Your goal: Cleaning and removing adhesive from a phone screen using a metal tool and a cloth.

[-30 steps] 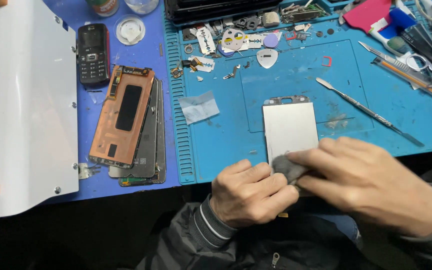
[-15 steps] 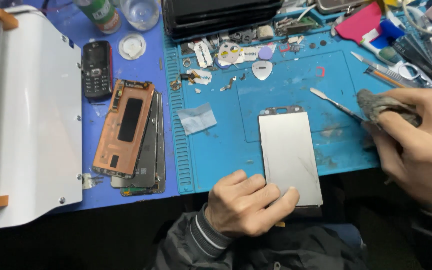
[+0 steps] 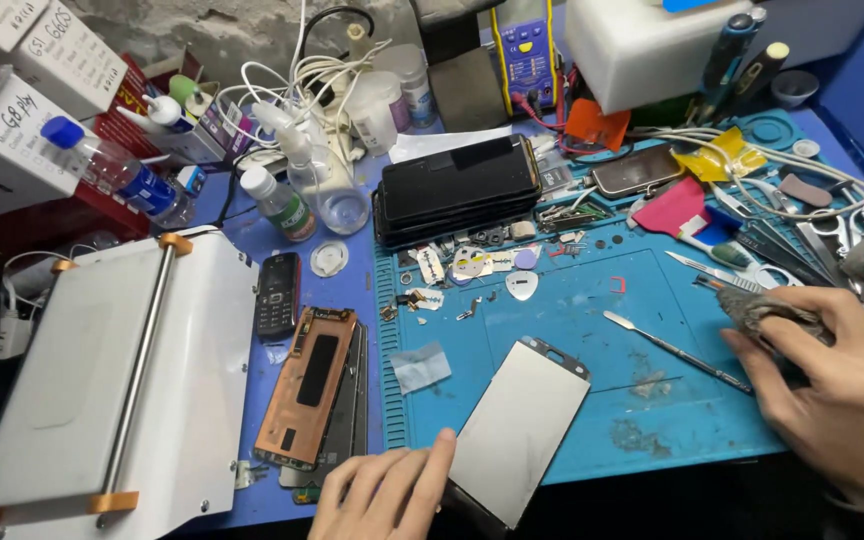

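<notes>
Since half a second ago our view has lifted and the phone screen panel [image 3: 517,430] now lies tilted on the blue mat [image 3: 652,400]. Our left hand [image 3: 387,495], grip released, presses its near corner. Our right hand [image 3: 837,385] clenches a grey rag [image 3: 767,305]. White labelled boxes [image 3: 22,90] stack at the bench's far left.

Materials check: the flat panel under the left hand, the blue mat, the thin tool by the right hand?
Panel: looks like metal-backed glass; matte silver-grey face, thin rigid edge. Blue mat: likely silicone or rubber; dull finish, moulded ridges and trays. Thin tool: probably steel; slim and shiny. Right hand holds a grey rag, apparently cloth.
</notes>
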